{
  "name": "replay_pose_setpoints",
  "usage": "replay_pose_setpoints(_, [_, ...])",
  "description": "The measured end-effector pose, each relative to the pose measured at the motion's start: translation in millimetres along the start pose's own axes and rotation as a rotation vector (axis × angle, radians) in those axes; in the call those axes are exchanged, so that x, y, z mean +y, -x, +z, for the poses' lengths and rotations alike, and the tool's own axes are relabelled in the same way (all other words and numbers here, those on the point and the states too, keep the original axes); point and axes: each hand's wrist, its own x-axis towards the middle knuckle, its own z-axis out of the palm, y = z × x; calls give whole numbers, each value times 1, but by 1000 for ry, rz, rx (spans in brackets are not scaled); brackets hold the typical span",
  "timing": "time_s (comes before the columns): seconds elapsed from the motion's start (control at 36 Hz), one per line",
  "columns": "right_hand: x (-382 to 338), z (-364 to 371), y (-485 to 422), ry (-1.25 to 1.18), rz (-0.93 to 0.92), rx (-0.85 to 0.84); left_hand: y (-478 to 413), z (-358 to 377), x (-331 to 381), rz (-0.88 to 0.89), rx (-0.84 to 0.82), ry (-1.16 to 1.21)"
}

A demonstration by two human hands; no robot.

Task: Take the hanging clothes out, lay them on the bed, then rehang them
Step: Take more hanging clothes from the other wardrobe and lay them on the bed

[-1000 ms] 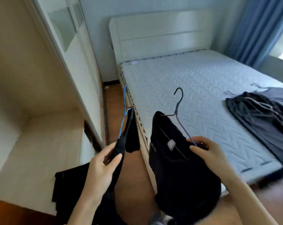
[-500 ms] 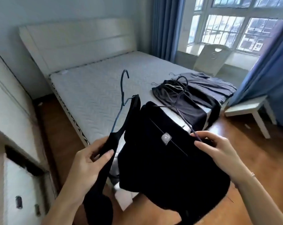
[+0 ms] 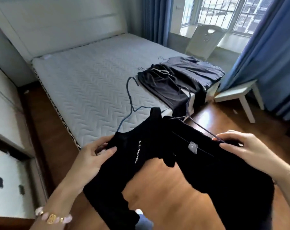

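My left hand (image 3: 92, 156) grips a black tank top (image 3: 132, 156) with white lettering, still on a blue wire hanger (image 3: 131, 100). My right hand (image 3: 245, 150) grips a second black garment (image 3: 224, 180) at the shoulder of its dark wire hanger (image 3: 187, 103). Both pieces hang over the wooden floor at the foot of the bed (image 3: 91, 83). On the mattress corner lie two dark garments (image 3: 177, 80) on hangers, one partly drooping over the edge.
A white wardrobe (image 3: 6, 130) stands at my left with a narrow strip of floor between it and the bed. A small white stool (image 3: 240, 95) and a white chair (image 3: 204, 40) stand by the blue curtains (image 3: 265, 52) and window.
My view has swung right from the wardrobe toward the bed's foot. Both hands carried the hangered garments along, and the tank top has turned so its lettering shows.
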Motion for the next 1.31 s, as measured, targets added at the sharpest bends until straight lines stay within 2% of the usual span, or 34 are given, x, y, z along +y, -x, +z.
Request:
replay_pose_setpoints(0.14, [13, -26, -45, 160, -83, -102, -41, -36, -11, 63, -75, -222])
replay_pose_setpoints(0.28, [34, -35, -124, 335, -123, -109, -94, -61, -36, 83, 43, -360])
replay_pose_setpoints(0.47, [46, -14, -254, 306, -136, -16, -185, -100, -84, -24, 245, -317])
replay_pose_setpoints(0.64, [54, 1, -365, 318, -89, 58, -262, -134, -100, -115, 400, -183])
replay_pose_setpoints(0.86, [55, 40, -507, 360, -73, 131, -356, -171, -134, -251, 508, -131])
replay_pose_setpoints(1.14, [83, 97, -715, 344, -114, 7, -458, -193, -181, -455, 668, -205])
replay_pose_setpoints(1.31, [96, 144, -819, 316, -95, -128, -512, -217, -211, -574, 777, -87])
